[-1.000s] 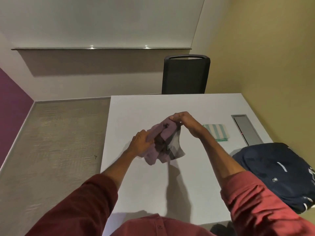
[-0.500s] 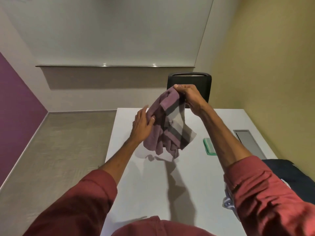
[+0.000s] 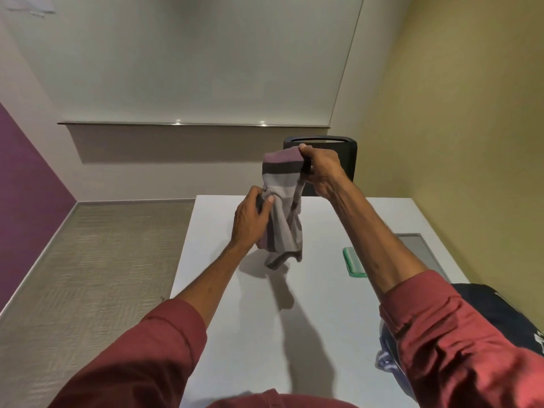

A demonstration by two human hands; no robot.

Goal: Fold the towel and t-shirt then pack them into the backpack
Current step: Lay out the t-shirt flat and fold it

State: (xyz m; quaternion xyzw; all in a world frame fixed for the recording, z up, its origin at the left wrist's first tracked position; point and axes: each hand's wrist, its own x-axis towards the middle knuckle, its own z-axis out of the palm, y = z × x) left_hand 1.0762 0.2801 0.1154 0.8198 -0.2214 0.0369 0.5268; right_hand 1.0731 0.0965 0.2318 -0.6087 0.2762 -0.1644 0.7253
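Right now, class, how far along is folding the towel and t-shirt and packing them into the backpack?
Done, apparently: the small green towel lies flat and folded on the white table. In hand: the right hand and left hand hold the purple-and-grey striped t-shirt bunched above the table. Left: fold it, then pack both into the dark navy backpack.

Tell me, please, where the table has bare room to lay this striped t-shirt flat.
The widest bare patch of the table runs from its left edge to the green towel, under the t-shirt that the left hand and right hand hold up. The right side is crowded: towel, grey hatch, backpack.
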